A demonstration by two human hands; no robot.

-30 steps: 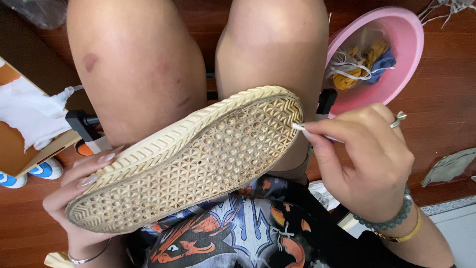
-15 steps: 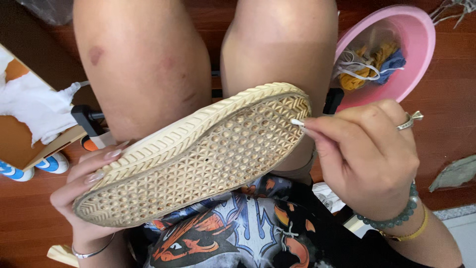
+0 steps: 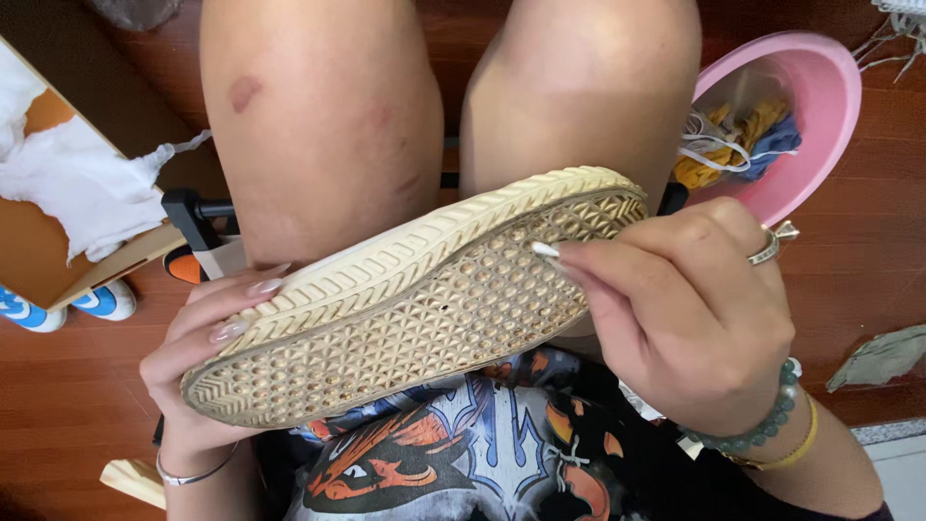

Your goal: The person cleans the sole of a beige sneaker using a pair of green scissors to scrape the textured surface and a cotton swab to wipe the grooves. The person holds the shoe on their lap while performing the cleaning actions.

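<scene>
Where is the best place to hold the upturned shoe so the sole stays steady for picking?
Probably the heel end, from underneath, as the left hand does: the shoe lies sole-up across the lap, so cupping the upper leaves the tread bare for the right hand working at the toe.

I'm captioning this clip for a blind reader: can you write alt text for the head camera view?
A person's left hand holds a shoe sole-up over their lap while the right hand pinches a thin white tool against the patterned sole near one end. Beyond their bare knees, a pink basin of tangled cords sits on the wooden floor.
</scene>
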